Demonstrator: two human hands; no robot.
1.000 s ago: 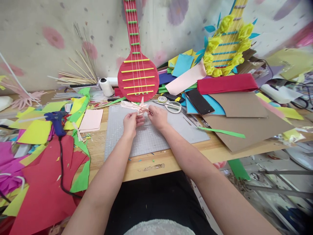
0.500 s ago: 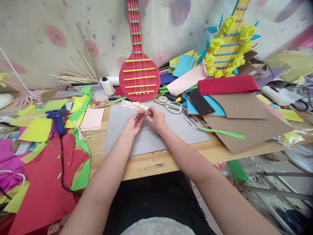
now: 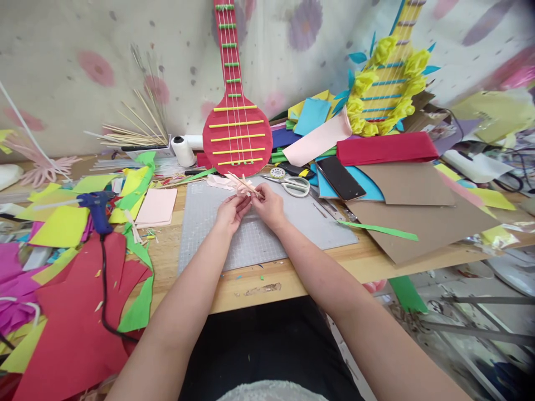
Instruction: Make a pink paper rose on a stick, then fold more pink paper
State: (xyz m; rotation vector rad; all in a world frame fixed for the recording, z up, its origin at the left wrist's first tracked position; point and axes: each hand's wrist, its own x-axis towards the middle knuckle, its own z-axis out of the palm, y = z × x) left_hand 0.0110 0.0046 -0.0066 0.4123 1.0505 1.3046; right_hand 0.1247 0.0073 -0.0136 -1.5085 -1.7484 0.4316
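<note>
Over the grey cutting mat (image 3: 317, 220), both hands meet at a pale pink fringed paper piece (image 3: 239, 184). My left hand (image 3: 232, 214) pinches the lower side of that paper, its fingertips partly hidden. Closed around the end of a thin wooden stick (image 3: 256, 192), my right hand (image 3: 268, 204) sits against the fringed paper. The stick lies slantwise along the paper. Just beyond the hands, another pale pink paper strip (image 3: 218, 182) rests on the mat. White-handled scissors (image 3: 297, 187) lie to the right of my right hand.
A red paper banjo shape (image 3: 237, 136) leans on the wall ahead. To the left are a blue glue gun (image 3: 97, 211), pink paper sheets (image 3: 157, 206) and coloured scraps. A phone (image 3: 340, 178) and brown cardboard (image 3: 422, 223) lie right.
The fringed paper has been turned in my fingers, and its strips now stand more spread and upright. A pink strip now shows separately on the mat. The view has shifted slightly.
</note>
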